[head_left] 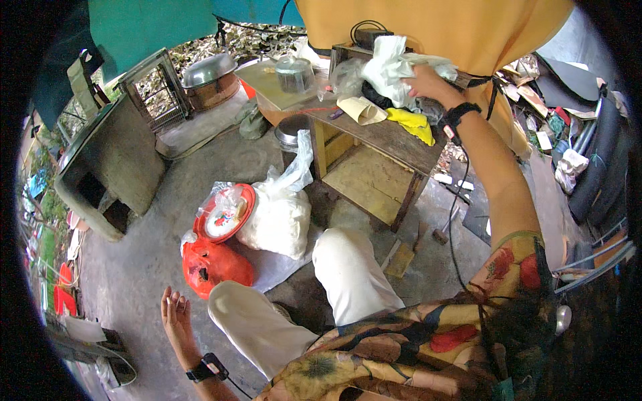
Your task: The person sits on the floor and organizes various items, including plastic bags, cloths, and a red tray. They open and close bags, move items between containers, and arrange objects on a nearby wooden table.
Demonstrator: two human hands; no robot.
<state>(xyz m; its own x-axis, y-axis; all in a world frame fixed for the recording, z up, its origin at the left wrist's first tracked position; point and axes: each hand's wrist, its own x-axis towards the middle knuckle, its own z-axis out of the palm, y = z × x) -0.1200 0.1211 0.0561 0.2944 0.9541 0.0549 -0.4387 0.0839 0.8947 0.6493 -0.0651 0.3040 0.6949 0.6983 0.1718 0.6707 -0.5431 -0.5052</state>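
Note:
My right hand (pixel 426 84) reaches over a wooden table (pixel 371 134) and touches crumpled white plastic bags (pixel 388 70); its fingertips are partly lost in the plastic, so a hold cannot be told. Beside the bags lie a yellow cloth (pixel 412 125) and a rolled beige paper (pixel 362 111). My left hand (pixel 176 313) is held over the concrete floor, fingers apart, with nothing in it. Near my knees stand a red plastic bag (pixel 215 265), a red-rimmed plate (pixel 242 219) with clear plastic on it, and a full white plastic bag (pixel 281 218).
A concrete stove (pixel 113 165) stands at the left. Behind are a metal basin (pixel 209 70) upside down on a brown pot, and a lidded clear container (pixel 293 75). A hammer (pixel 441 234) lies right of the table. Black cables run from both wristbands.

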